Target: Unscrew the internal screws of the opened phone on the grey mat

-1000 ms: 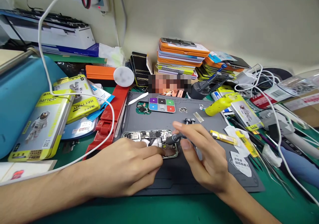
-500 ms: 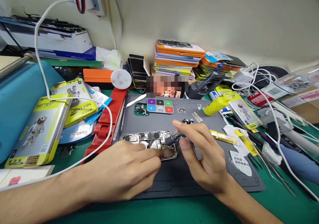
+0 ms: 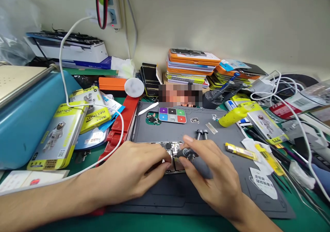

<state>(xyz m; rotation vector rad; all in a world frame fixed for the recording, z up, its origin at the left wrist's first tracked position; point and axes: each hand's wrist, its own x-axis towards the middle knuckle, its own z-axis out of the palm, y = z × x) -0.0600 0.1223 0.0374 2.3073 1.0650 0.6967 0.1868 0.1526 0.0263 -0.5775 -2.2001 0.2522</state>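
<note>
An opened phone (image 3: 168,146) lies on the dark grey work mat (image 3: 154,197), its inner parts exposed. My left hand (image 3: 136,168) rests over its left part and hides much of it. The thumb and index finger come together above the phone's inside; whether something small is pinched there is hidden. At the phone's right end, my right hand (image 3: 212,173) has its thumb and fingers round a dark screwdriver (image 3: 185,152), tilted over the phone. Just behind that hand, two grey knob-ended tools (image 3: 202,133) stick out on the mat.
A coloured tray (image 3: 172,115) and small metal parts (image 3: 195,120) sit at the mat's back. A yellow bottle (image 3: 232,117) stands to the right, near battery packs (image 3: 265,123) and a tool holder (image 3: 210,100). A white cable (image 3: 122,129) loops over the left side, near a red clamp (image 3: 120,125).
The view has shifted, so the scene sits farther right and slightly lower. My left fingers have curled in from a stretched index finger; my right fingers have closed in round the screwdriver.
</note>
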